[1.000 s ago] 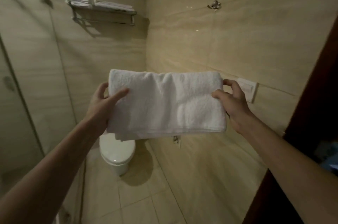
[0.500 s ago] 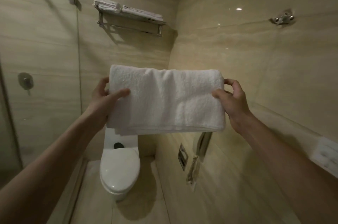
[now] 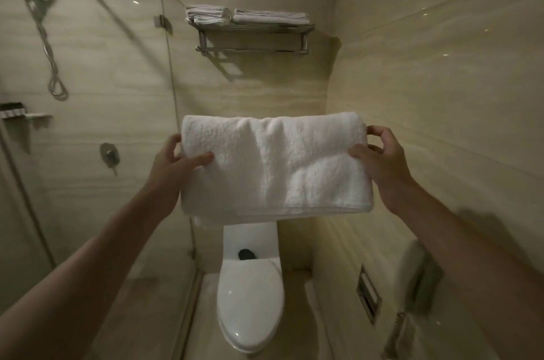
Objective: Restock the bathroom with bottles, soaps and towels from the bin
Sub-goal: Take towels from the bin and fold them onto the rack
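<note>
A folded white towel (image 3: 273,165) is held flat in front of me at chest height. My left hand (image 3: 173,165) grips its left edge, thumb on top and fingers underneath. My right hand (image 3: 382,159) grips its right edge the same way. High on the far wall hangs a chrome towel rack (image 3: 253,38), well above and beyond the towel. Folded white towels (image 3: 247,16) lie on the rack's top shelf.
A white toilet (image 3: 250,292) with its lid down stands below the towel against the far wall. The glass shower screen (image 3: 123,94) runs along the left, with a shower hose and valve behind it. A wall phone (image 3: 412,300) and a recessed holder (image 3: 368,295) are on the right wall.
The view has turned and moved toward the far wall, so the rack and toilet now sit straight ahead and closer. Both hands keep the same hold on the towel.
</note>
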The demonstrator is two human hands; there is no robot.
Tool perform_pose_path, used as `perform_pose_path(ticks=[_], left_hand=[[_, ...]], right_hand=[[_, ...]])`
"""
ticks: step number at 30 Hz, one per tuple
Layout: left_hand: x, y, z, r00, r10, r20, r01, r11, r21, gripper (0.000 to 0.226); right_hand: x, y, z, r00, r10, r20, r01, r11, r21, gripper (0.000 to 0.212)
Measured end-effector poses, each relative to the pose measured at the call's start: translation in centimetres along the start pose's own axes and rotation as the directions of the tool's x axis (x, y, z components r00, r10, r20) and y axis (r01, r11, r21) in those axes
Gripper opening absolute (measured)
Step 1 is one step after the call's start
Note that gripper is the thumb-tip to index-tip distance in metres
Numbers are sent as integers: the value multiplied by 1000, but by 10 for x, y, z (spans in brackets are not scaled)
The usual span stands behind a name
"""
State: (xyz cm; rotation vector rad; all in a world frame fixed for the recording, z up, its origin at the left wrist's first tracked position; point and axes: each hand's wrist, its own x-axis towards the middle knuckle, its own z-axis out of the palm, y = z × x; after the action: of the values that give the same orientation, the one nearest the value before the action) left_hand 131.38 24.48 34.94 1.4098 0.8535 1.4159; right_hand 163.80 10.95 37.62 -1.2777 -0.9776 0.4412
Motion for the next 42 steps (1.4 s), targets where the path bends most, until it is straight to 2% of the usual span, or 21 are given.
perform_pose_path(ticks=[4, 10, 18, 23, 29, 33, 36, 39, 42], left_hand=[[56, -12, 6, 999, 22, -26, -21, 1000, 11, 42], [138, -17, 8, 992, 84, -99, -79, 996, 51, 48], [220, -54, -6, 973, 104, -208, -92, 994, 66, 42], [282, -83, -4, 970, 108, -218, -96, 993, 67, 50], [390, -96, 11, 973, 126, -194, -129, 992, -3, 47], [468, -79, 28, 974, 154, -166, -162, 986, -34, 51], [516, -58, 43, 967, 221, -130, -225, 974, -21, 54], [560, -35, 60, 953, 285, -101, -288, 957, -18, 46], [601, -11, 77, 933, 350, -88, -352, 936, -2, 51]], right_hand=[[75, 24, 26, 997, -26, 67, 24, 999, 41, 40], [182, 40, 67, 978, -71, 195, 50, 993, 110, 41], [276, 78, 127, 939, -112, 324, 68, 987, 144, 39], [337, 100, 161, 940, -126, 317, 82, 985, 150, 41], [428, 103, 195, 936, -201, 288, 165, 976, 145, 40], [491, 85, 210, 934, -265, 240, 237, 962, 136, 38], [536, 68, 215, 931, -302, 206, 279, 951, 137, 38], [578, 47, 215, 921, -350, 170, 330, 934, 138, 39], [618, 25, 215, 911, -392, 128, 369, 914, 167, 38]])
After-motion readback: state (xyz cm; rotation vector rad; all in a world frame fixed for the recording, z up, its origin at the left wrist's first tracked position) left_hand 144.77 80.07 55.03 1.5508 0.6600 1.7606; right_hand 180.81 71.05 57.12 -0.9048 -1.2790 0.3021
